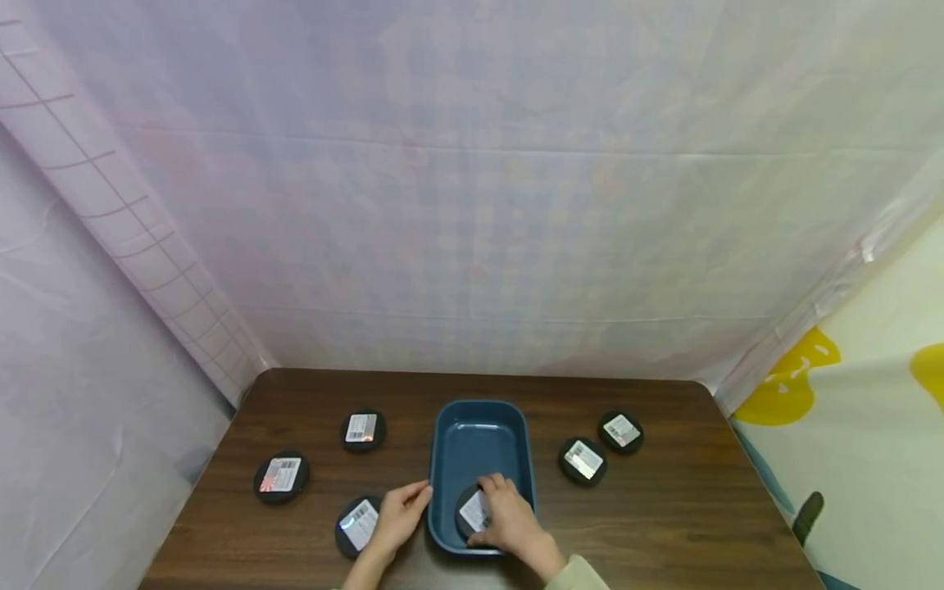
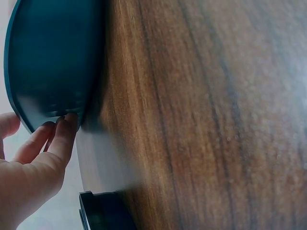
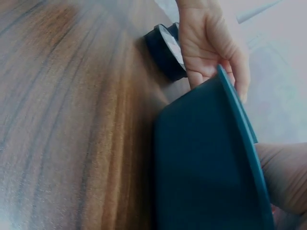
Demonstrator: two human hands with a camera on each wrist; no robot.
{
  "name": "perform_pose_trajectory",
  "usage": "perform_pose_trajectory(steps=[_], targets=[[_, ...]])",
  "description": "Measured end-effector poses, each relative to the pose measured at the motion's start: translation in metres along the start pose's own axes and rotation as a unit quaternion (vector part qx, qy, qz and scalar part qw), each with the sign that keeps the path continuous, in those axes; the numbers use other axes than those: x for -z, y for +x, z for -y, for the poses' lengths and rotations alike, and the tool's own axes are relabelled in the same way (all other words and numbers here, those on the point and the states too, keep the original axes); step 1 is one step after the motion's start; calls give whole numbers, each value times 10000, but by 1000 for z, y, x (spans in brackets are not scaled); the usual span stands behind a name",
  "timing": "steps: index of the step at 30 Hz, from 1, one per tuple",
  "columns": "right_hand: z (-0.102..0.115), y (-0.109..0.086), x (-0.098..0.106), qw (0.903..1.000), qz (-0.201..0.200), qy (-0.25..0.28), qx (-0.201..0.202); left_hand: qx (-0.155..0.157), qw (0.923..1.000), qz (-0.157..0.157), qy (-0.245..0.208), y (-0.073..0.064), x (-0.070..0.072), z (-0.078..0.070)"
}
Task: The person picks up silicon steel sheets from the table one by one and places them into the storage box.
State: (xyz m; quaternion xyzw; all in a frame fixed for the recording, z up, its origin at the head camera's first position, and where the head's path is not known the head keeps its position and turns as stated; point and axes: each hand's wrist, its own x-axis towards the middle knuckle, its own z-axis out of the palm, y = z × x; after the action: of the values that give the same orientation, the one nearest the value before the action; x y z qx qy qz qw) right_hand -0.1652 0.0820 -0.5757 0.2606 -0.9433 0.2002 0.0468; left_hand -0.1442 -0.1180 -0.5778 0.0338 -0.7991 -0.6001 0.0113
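A deep blue rectangular tray (image 1: 483, 459) stands on the table. My right hand (image 1: 507, 516) reaches into its near end and grips a round black container (image 1: 472, 512) with a white barcode label, thumb on the near side and fingers on the far side. The tray wall hides most of that hand in the right wrist view; part of it (image 3: 285, 175) shows past the rim. My left hand (image 1: 401, 512) holds the tray's left edge, with fingertips (image 2: 70, 120) against the outer wall and the thumb near the rim.
Similar labelled black containers lie on the brown wooden table (image 1: 664, 508): one (image 1: 359, 524) beside my left wrist, others (image 1: 282, 477) (image 1: 363, 430) farther left, and a pair (image 1: 583, 460) (image 1: 621, 432) to the tray's right. A pale curtain (image 1: 472, 246) hangs behind the table.
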Motion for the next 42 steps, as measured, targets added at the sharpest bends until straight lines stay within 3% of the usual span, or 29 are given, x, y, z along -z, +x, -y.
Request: perform_pose_trajectory(steps=[7, 17, 23, 31, 42], targets=[[-6, 4, 11, 9997, -144, 194, 55, 33, 10000, 39, 53, 0, 0, 0], [-11, 10, 41, 9956, -553, 711, -249, 96, 9999, 64, -10, -1, 1, -2], [-21, 11, 59, 9914, -978, 758, -432, 76, 10000, 48, -21, -1, 1, -2], [-44, 11, 73, 9855, -1255, 754, -852, 59, 10000, 55, -31, -3, 3, -7], [-68, 8, 87, 9782, -1593, 597, -1188, 105, 9999, 88, -76, 0, 1, -1]])
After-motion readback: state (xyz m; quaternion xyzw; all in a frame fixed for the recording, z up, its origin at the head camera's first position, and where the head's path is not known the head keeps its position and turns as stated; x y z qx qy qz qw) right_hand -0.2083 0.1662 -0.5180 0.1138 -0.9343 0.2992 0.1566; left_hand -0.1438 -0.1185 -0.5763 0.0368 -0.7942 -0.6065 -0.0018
